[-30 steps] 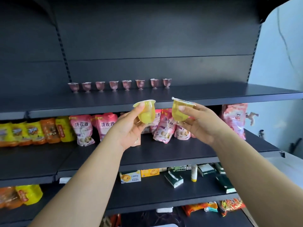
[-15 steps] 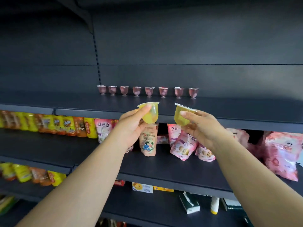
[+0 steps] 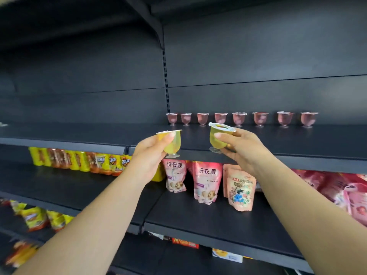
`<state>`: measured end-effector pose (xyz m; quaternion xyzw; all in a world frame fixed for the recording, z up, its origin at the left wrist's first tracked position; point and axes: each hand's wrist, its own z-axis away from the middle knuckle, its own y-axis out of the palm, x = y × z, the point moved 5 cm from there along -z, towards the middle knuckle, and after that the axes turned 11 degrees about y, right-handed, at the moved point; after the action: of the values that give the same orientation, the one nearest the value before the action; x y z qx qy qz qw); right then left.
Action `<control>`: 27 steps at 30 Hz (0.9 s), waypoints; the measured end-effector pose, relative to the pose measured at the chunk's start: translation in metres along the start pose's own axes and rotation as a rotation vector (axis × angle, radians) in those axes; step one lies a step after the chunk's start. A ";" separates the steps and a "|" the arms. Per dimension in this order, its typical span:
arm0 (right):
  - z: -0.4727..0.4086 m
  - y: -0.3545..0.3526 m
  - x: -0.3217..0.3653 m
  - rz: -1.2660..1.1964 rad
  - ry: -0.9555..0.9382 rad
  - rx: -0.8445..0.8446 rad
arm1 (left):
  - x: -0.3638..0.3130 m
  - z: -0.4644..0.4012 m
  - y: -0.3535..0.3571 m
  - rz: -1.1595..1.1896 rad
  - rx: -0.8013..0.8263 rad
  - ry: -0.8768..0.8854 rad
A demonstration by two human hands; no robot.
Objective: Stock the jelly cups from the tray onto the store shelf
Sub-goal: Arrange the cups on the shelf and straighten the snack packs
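Both hands, left (image 3: 151, 153) and right (image 3: 241, 149), fingers pinching a yellow cup each (image 3: 172, 141) (image 3: 218, 138), have risen to the shelf (image 3: 278, 143) edge, before the pink row (image 3: 240, 119); placement appears imminent

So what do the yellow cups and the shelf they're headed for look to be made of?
Yellow cups: likely thin clear plastic, glossy; the yellow jelly shows through the walls, each has a clear foot and a peel-off film lid. Shelf: probably painted sheet metal, matte dark grey, with a thin folded front edge.
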<state>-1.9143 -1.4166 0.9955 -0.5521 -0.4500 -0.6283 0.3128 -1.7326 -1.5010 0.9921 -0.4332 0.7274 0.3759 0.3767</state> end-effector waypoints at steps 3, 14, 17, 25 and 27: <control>-0.031 0.037 -0.002 -0.009 -0.007 -0.063 | 0.003 -0.038 -0.031 -0.071 0.032 0.038; -0.090 0.052 -0.010 0.198 0.016 -0.206 | 0.032 -0.093 -0.047 -0.284 0.085 0.031; -0.120 0.061 -0.025 0.265 0.061 -0.214 | 0.048 -0.111 -0.053 -0.325 0.123 -0.011; -0.214 0.078 -0.034 0.341 0.155 -0.197 | 0.076 -0.210 -0.041 -0.187 0.258 -0.049; -0.236 0.084 -0.033 0.290 0.164 -0.166 | 0.094 -0.241 -0.041 -0.254 0.280 -0.066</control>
<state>-1.9302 -1.6682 0.9854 -0.5821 -0.2852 -0.6547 0.3889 -1.7812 -1.7584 1.0054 -0.4526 0.6992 0.2345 0.5014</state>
